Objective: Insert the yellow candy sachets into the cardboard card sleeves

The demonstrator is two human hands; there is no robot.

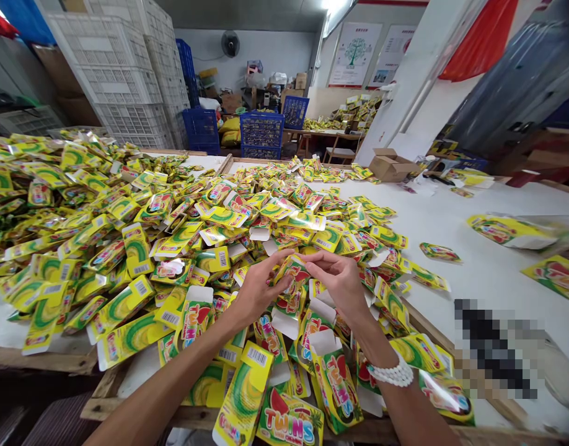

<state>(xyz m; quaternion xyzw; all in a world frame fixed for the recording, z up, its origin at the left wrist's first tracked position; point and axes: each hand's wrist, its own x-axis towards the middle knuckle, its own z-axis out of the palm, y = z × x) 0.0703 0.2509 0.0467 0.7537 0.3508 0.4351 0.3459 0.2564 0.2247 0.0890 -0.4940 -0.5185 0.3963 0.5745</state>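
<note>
My left hand and my right hand meet above the near middle of the table, both with fingers pinched on one small yellow-and-green candy packet. The packet is held up between the fingertips, partly hidden by them. A white bead bracelet sits on my right wrist. Below and around the hands lies a big heap of the same flat packets, yellow with green swirls, some showing a "TWINS" label and watermelon print.
The white table top holds scattered packets on its right side and a clear bag of packets. A small cardboard box stands farther back. White crates and blue crates are stacked behind. The table's wooden edge runs along the front.
</note>
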